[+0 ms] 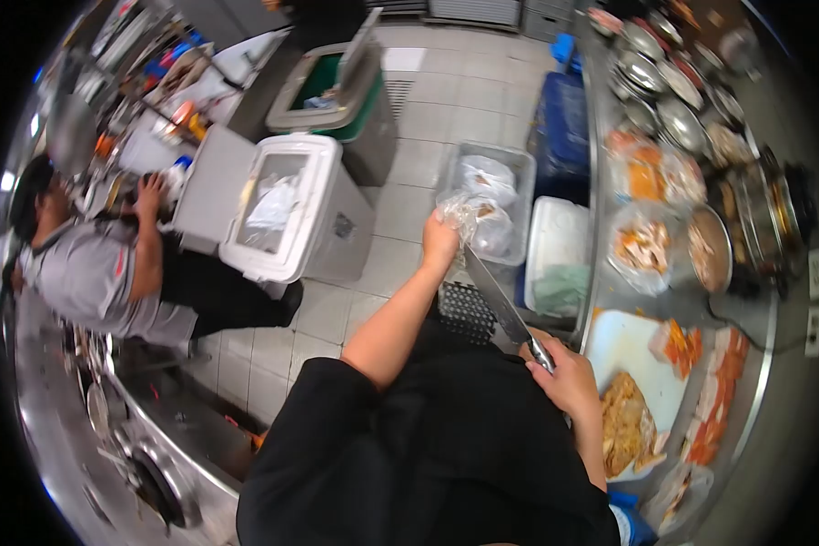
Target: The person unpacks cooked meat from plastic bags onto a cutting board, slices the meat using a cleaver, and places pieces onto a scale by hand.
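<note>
**Knife and plastic in my grip, the meat apparently part-way done**

My left hand point(441, 242) is clamped on crumpled plastic point(458, 211), beyond and left of the board point(623, 335). My right hand point(569, 378) is wrapped round the handle of the knife point(500, 300), just left of the board. The blade slants away toward the plastic; I cannot tell whether its tip touches. With the blade off the board, I am making no cut there.

I judge the cutting to be part-way along. A big piece of meat point(626, 423) lies on the board's near half and looks mostly uncut, so I count it as left to do. Orange pieces point(676, 349) sit at the board's far right corner. Beyond the board, a bowl point(644, 244) lined with plastic holds pale and orange pieces; I take that share as done. On the tabletop right of the board runs a row of strips point(721, 391), finished or waiting, I cannot say. The tub point(522, 173), well beyond the board to its left, holds white bags point(488, 180) whose contents I cannot make out.

I can read no brand or label. The bin point(332, 255) far left of the board bears a dark mark, and a co-worker's shirt point(86, 284) a red one, both too small to read.
</note>
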`<action>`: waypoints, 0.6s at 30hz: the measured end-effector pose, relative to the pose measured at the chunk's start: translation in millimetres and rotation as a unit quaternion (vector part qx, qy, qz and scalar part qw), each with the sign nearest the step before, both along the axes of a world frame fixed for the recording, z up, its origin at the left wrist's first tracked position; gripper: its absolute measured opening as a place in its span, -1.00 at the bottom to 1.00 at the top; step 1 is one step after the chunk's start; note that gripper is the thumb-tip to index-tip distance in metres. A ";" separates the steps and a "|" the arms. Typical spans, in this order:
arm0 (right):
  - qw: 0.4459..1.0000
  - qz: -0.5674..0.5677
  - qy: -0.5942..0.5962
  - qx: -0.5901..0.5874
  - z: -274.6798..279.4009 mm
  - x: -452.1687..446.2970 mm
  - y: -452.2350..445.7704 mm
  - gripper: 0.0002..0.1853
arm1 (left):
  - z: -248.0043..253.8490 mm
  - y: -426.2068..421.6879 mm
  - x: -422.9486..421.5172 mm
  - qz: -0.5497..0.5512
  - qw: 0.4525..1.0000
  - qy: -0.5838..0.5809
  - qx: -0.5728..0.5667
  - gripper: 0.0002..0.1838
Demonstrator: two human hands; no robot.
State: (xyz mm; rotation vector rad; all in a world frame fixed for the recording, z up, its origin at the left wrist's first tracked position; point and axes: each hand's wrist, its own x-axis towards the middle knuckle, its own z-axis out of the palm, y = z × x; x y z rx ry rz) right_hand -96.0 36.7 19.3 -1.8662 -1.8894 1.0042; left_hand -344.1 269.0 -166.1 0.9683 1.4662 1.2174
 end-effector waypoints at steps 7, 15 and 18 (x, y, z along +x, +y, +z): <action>0.995 0.091 -0.019 -0.021 6.3 -73.1 67.9 -0.65 | -1.6 21.3 -200.6 0.217 0.968 -0.055 0.110 -0.72; 0.996 0.052 -0.011 -0.073 -41.0 -197.9 154.0 -0.62 | -38.5 78.5 -508.7 0.385 0.912 0.054 0.129 -0.65; 0.993 0.000 0.003 -0.117 -61.5 -238.7 163.2 -0.59 | -55.3 69.6 -535.1 0.166 0.747 0.552 -0.332 -0.53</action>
